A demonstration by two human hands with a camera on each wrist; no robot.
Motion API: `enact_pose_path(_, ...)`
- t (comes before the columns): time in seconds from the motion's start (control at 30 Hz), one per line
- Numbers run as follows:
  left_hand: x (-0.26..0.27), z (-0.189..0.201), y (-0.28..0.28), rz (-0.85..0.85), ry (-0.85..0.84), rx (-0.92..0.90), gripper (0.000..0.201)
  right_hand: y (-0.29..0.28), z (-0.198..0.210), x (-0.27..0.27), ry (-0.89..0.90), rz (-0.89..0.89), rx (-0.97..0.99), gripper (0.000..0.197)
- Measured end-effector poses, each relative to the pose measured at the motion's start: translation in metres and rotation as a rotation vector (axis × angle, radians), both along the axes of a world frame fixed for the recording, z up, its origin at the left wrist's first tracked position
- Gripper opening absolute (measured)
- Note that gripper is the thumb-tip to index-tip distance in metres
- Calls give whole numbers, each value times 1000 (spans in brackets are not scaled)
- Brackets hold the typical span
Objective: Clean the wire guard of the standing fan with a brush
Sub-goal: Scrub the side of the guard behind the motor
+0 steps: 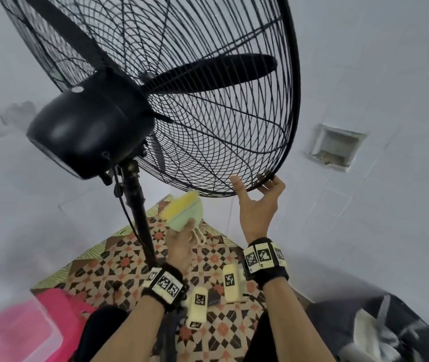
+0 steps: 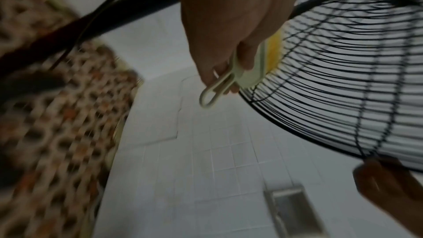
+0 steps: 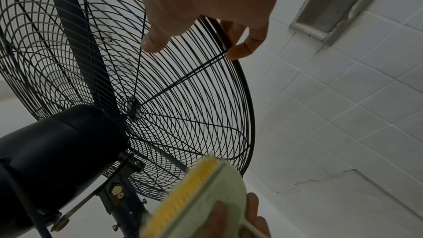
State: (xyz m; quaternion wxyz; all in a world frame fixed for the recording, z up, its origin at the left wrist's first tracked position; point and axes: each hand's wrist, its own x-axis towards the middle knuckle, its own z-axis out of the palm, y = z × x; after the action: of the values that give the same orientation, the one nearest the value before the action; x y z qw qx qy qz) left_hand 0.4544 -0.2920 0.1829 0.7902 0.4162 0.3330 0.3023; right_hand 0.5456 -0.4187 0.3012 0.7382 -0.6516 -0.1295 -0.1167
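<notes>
Wire guard [image 1: 208,113] fills upper centre of the head view, tilted, sitting on the black motor housing [image 1: 88,126] and pole [image 1: 137,205]; thin black wire, radial ribs plus concentric rings, heavier rim band round the edge; my read: rings are springy and will flex under brush pressure, rim is the stiff part, so brace there, not on single wires; whole head looks top-heavy on the pole and probably pivots at the neck, so it needs a counter-hold while scrubbing.

Right hand [image 1: 257,205], lower right of centre: fingers curl over the bottom rim, thumb spread against the mesh; grip clamped on the guard rim, doing the bracing; sensible hold point.

Brush [image 1: 184,212] just below the guard's lower edge, centre frame; pale green plastic body, yellow bristles facing up toward the wires; contact with the wires not clear from the blurred left wrist view; light, rigid, short bristles likely stiff enough to knock dust off wire; looped handle end sticks out past the fingers. Left hand [image 1: 179,246] grip closed round the brush body, thumb on its back; firm hold, could get slippery if wet.

Containers: pink plastic tub [image 1: 20,327], lower left corner on the floor beside the patterned mat [image 1: 129,259], clear lid on top; contents can't be made out, too blurred. Recessed opening [image 1: 336,147] in the tiled surface, right of frame; some debris at its lip.
</notes>
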Motion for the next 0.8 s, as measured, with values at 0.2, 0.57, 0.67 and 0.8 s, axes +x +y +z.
enact_pose_path(0.2, -23, 54, 40, -89, 165, 386, 49, 0, 5, -3, 0, 6, -7, 85)
enact_pose_path(0.57, -45, 120, 64, 208, -189, 208, 23, -3, 12, -8, 17, 16, -22, 81)
enact_pose_path(0.67, -43, 117, 53, 230, -239, 84, 18, -5, 13, -8, 25, 42, -28, 81)
enact_pose_path(0.8, -40, 131, 46, 272, -333, 116, 25, -9, 11, -6, 12, 62, -53, 79)
